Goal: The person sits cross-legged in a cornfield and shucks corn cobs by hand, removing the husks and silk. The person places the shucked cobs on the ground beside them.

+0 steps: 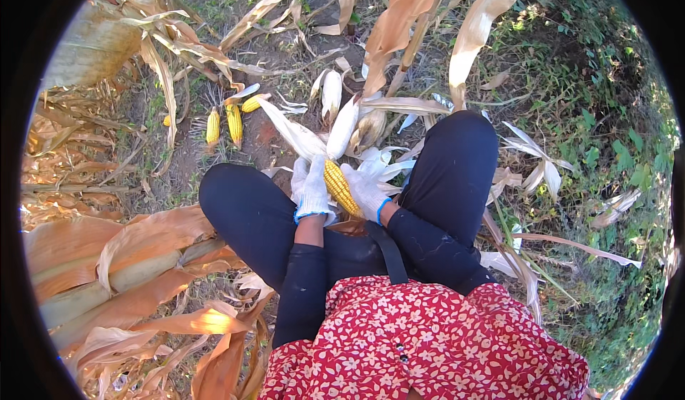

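Between my knees I hold a yellow ear of corn (341,188), its kernels bare and its pale husk (299,135) peeled back at the far end. My left hand (311,188), in a white knit glove with a blue cuff edge, is closed around the husk at the ear's left side. My right hand (368,190), gloved the same way, grips the ear from the right. Just beyond my hands lie ears in white husks, one (343,128) close to the held ear and another (332,92) farther off. Loose husks (377,164) lie beside my right hand.
Several husked yellow ears (234,124) lie on the soil at the upper left. Dry corn stalks and leaves (118,255) crowd the left side, and tall dry leaves (401,20) rise ahead. Green undergrowth (599,132) covers the right. Scattered husks (546,167) lie beyond my right knee.
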{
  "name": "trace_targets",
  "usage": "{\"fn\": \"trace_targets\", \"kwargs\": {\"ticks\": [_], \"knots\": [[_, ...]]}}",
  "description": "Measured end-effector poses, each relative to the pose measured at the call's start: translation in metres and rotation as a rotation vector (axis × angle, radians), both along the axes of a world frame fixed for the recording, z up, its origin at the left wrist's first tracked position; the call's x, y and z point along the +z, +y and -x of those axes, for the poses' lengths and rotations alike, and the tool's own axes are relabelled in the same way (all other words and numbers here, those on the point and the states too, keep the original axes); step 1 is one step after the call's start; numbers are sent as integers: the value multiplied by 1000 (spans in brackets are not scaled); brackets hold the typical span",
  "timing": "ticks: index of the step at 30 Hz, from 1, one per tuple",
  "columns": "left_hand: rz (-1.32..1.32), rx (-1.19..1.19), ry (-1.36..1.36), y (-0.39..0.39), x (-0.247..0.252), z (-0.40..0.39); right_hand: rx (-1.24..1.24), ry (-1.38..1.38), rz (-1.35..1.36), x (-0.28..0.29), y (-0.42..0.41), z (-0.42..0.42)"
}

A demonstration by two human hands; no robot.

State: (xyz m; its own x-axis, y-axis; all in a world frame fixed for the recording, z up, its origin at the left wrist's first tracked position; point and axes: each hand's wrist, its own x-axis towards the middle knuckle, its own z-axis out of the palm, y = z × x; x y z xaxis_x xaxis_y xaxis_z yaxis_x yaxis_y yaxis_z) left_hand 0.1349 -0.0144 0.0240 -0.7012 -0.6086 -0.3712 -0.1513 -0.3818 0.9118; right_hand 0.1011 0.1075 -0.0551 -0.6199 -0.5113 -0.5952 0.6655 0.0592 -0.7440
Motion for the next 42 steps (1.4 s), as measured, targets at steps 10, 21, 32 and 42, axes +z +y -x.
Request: {"fn": "trace_targets", "kwargs": {"ticks": [10, 21, 32, 42], "knots": [[-165, 108, 60, -5, -5, -8, -63, -239, 207, 51, -3, -10], [445, -41, -283, -15, -2, -10, 339, 932, -440, 91, 6, -12], [79, 100, -40, -15, -22, -9, 248, 850, -397, 92, 3, -12], [95, 89, -76, -14, -11, -9, 283, 801, -396, 97, 3, -12]]}}
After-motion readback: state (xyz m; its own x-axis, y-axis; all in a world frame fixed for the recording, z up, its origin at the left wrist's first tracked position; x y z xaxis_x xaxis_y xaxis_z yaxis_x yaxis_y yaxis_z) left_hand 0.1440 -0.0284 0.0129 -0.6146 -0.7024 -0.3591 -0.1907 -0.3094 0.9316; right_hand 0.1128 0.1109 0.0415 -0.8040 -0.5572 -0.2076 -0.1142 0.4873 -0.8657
